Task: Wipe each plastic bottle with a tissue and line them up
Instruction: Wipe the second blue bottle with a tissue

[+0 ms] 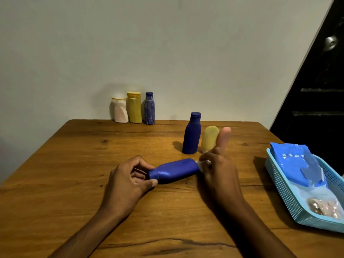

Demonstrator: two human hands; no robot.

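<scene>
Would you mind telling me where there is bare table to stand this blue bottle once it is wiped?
Free: the back edge right of the striped blue bottle, and the table's left half. Crowded: around the upright blue bottle, yellow bottle, and beside the basket.

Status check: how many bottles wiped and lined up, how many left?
Done, apparently: three bottles lined up at the wall. In hand: a blue bottle, left hand gripping its cap end, right hand holding tissue at its base. Left: upright blue bottle, yellow bottle, peach bottle.
</scene>
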